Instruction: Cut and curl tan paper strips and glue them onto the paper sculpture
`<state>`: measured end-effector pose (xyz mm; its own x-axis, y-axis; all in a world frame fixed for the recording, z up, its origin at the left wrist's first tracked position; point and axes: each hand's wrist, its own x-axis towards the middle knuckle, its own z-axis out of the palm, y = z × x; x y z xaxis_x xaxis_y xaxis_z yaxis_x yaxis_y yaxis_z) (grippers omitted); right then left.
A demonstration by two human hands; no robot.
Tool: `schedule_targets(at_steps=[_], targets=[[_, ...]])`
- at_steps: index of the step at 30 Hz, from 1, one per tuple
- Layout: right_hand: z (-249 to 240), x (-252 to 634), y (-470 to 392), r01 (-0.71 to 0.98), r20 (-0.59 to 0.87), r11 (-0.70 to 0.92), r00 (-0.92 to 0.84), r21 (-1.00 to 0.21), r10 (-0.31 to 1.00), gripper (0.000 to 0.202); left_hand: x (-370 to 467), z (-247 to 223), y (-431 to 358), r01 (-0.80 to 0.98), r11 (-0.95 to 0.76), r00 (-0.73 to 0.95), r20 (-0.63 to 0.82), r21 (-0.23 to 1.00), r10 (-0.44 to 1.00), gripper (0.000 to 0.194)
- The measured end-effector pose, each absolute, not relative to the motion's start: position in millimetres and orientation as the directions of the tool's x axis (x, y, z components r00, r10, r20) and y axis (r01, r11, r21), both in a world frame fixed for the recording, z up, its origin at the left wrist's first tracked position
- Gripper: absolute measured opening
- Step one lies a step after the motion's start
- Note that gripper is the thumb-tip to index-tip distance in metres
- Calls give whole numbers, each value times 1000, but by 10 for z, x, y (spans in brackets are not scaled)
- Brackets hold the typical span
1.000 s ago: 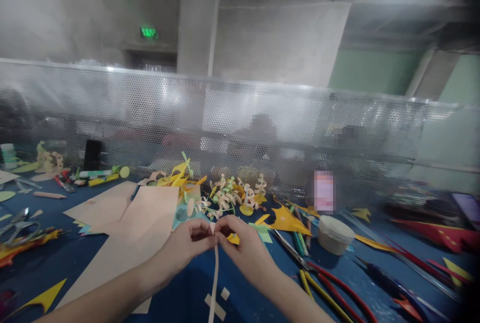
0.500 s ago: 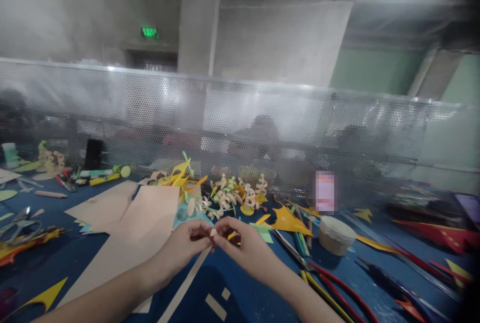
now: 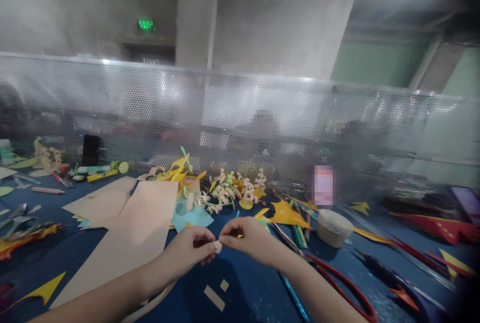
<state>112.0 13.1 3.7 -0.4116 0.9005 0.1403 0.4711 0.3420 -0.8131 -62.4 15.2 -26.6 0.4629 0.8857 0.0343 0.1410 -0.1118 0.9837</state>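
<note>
My left hand [image 3: 193, 250] and my right hand [image 3: 247, 238] meet at the centre, above the blue table. Between their fingertips is the small folded end of a pale paper strip [image 3: 217, 246], pinched by both. The strip's long tail [image 3: 159, 303] curves out below my left wrist. Two short pale paper pieces, a longer one [image 3: 215, 298] and a small square [image 3: 224, 285], lie on the table beneath my hands. Large pale sheets [image 3: 150, 213] are spread to the left, partly under my left forearm.
Curled paper pieces [image 3: 225, 188] are heaped behind my hands. Red-handled scissors [image 3: 343, 283], a tape roll [image 3: 335, 228] and a dark tool [image 3: 390, 273] lie right. Grey scissors [image 3: 18, 223] are far left. A perforated metal screen [image 3: 168, 108] stands behind.
The strip's tail has swung from hanging straight down between my hands to curving left below my left wrist. My hands have shifted slightly, and the view has tilted a little.
</note>
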Motion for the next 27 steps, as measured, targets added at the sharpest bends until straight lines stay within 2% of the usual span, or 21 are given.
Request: schedule_targets(at_steps=[7, 14, 27], targets=[[-16, 1211, 173, 415, 0, 232, -488, -880, 873, 15, -601, -358, 114, 243, -138, 458, 12, 960, 889, 23], [-42, 1225, 199, 452, -51, 234, -534, -861, 844, 13, -626, -383, 71, 327, -236, 492, 48, 915, 869, 21], [8, 1211, 149, 483, -91, 202, -516, -852, 852, 8, -638, -360, 85, 281, -273, 540, 84, 920, 838, 27]])
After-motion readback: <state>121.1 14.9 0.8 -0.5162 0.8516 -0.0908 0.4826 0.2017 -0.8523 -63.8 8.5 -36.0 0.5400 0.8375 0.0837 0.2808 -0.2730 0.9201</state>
